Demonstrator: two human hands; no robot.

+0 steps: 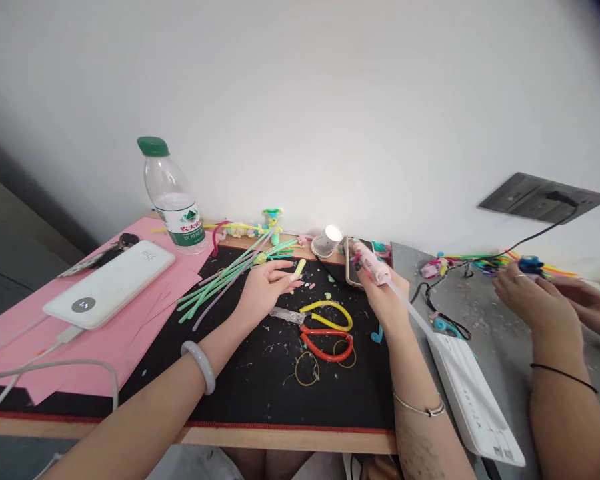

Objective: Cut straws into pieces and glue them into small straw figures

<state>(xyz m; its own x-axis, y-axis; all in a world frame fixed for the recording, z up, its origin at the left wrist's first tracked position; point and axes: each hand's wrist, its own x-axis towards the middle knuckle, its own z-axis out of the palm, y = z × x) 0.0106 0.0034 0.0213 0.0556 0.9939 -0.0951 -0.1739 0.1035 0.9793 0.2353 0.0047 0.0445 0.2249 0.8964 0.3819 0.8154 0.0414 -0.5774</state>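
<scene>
My left hand (264,288) pinches a short, pale yellow fuzzy piece (299,269) between thumb and fingertips, above the black mat (240,400). My right hand (386,297) is wrapped around a pale pink hand-held device (373,265), whose exact kind I cannot make out. From its lower end a white cable (413,307) runs toward the white power bank (475,400) on the right. Scissors (327,317) with one yellow and one red handle lie between my forearms. Green and purple pipe cleaners (230,280) lie beside my left hand. A phone (353,263) is partly behind my right hand.
A water bottle (175,200) and another white power bank (113,283) stand on pink paper (145,347) at left. Near the wall sits a paper cup (327,241). Rubber bands (307,369) and scraps dot the mat. Another person's hands (540,300) work at far right.
</scene>
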